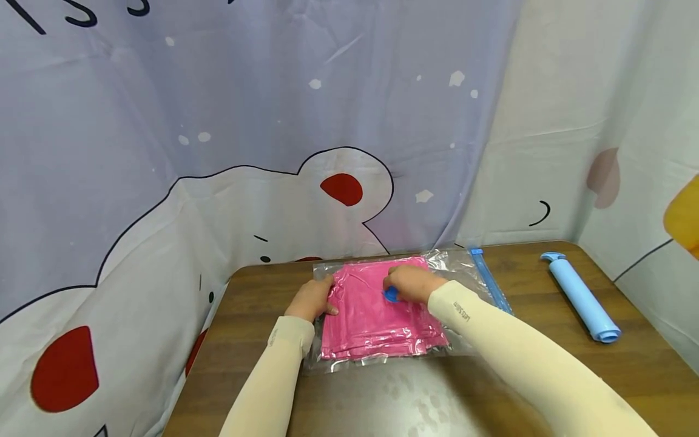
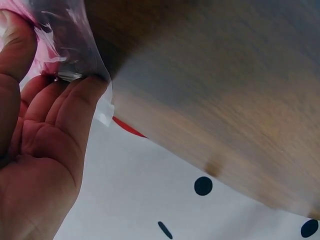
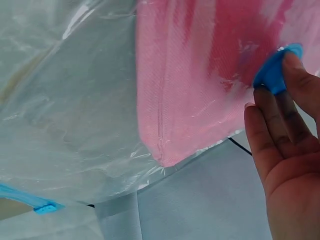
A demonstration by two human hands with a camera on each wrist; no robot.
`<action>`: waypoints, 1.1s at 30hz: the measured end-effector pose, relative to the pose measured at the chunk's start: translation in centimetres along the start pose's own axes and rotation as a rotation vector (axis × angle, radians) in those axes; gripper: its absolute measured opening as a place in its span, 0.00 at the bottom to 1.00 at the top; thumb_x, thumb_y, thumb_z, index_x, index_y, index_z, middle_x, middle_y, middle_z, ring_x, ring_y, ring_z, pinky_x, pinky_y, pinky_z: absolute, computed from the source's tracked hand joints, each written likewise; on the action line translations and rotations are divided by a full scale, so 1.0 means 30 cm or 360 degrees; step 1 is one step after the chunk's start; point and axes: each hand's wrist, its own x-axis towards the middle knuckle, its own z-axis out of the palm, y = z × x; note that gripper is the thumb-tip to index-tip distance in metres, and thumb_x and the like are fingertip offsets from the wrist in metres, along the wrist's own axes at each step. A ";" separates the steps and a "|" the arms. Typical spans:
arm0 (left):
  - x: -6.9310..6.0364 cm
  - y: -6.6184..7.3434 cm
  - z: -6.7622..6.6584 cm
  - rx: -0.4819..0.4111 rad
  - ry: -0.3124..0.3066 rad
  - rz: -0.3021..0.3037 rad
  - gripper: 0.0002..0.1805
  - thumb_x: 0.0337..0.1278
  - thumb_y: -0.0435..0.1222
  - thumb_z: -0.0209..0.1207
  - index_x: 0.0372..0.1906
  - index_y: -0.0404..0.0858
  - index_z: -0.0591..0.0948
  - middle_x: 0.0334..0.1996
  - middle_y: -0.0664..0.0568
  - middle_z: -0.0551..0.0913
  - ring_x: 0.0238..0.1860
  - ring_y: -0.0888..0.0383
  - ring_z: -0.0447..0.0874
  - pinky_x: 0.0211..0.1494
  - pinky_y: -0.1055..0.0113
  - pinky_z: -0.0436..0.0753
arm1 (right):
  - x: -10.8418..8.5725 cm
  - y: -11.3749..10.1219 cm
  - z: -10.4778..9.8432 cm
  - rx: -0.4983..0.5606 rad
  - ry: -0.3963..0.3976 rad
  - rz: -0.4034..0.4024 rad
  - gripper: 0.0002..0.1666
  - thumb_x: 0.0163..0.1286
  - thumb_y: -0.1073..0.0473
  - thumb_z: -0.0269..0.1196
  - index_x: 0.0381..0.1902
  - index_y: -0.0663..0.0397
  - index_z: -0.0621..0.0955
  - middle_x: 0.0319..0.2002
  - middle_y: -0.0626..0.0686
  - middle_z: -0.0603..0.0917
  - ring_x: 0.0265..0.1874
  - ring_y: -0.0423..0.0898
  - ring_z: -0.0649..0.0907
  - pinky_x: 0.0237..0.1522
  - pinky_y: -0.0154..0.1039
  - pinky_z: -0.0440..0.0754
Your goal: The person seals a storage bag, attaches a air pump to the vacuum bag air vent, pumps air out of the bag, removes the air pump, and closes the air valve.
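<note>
A clear vacuum storage bag (image 1: 455, 267) lies flat on the wooden table, with folded pink cloth (image 1: 366, 321) inside it. My left hand (image 1: 312, 298) grips the bag's left edge; in the left wrist view its thumb (image 2: 19, 47) is on one side of the plastic and the fingers on the other. With its thumb and fingers my right hand (image 1: 413, 283) pinches the blue valve cap (image 3: 274, 72) on top of the bag, over the cloth. The blue zip strip (image 1: 490, 282) runs along the bag's right end, its slider (image 3: 47, 207) at the far corner.
A light blue hand pump (image 1: 583, 297) lies on the right of the table (image 1: 382, 400), its handle pointing away. A printed curtain (image 1: 246, 109) hangs behind the table and along both sides, close to its edges.
</note>
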 end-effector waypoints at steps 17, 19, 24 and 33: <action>-0.002 -0.004 -0.006 0.0019 0.0023 0.0013 0.39 0.56 0.43 0.84 0.71 0.38 0.81 0.64 0.36 0.91 0.67 0.37 0.91 0.75 0.40 0.88 | 0.007 -0.021 0.010 -0.0115 0.0006 0.0091 0.08 0.69 0.69 0.76 0.45 0.56 0.91 0.40 0.55 0.88 0.37 0.50 0.88 0.46 0.48 0.93; -0.005 -0.005 -0.007 0.0019 0.0023 0.0016 0.39 0.56 0.43 0.84 0.71 0.38 0.81 0.64 0.36 0.91 0.67 0.37 0.91 0.75 0.40 0.88 | 0.004 -0.017 0.011 -0.0120 0.0017 0.0038 0.12 0.69 0.70 0.76 0.48 0.55 0.92 0.42 0.55 0.89 0.38 0.50 0.89 0.47 0.47 0.93; -0.009 -0.008 -0.002 0.0016 0.0030 0.0033 0.38 0.56 0.43 0.84 0.70 0.38 0.81 0.63 0.36 0.91 0.66 0.37 0.91 0.75 0.40 0.88 | 0.006 -0.013 0.014 -0.0084 -0.0003 0.0003 0.12 0.69 0.70 0.75 0.48 0.55 0.92 0.42 0.54 0.89 0.37 0.48 0.88 0.46 0.44 0.93; -0.003 -0.007 0.007 0.0040 0.0048 0.0029 0.38 0.56 0.43 0.84 0.69 0.39 0.81 0.62 0.37 0.92 0.65 0.37 0.92 0.74 0.40 0.89 | 0.005 -0.004 0.027 -0.0133 -0.0035 0.0035 0.08 0.68 0.65 0.79 0.44 0.57 0.92 0.38 0.54 0.90 0.37 0.49 0.89 0.48 0.45 0.93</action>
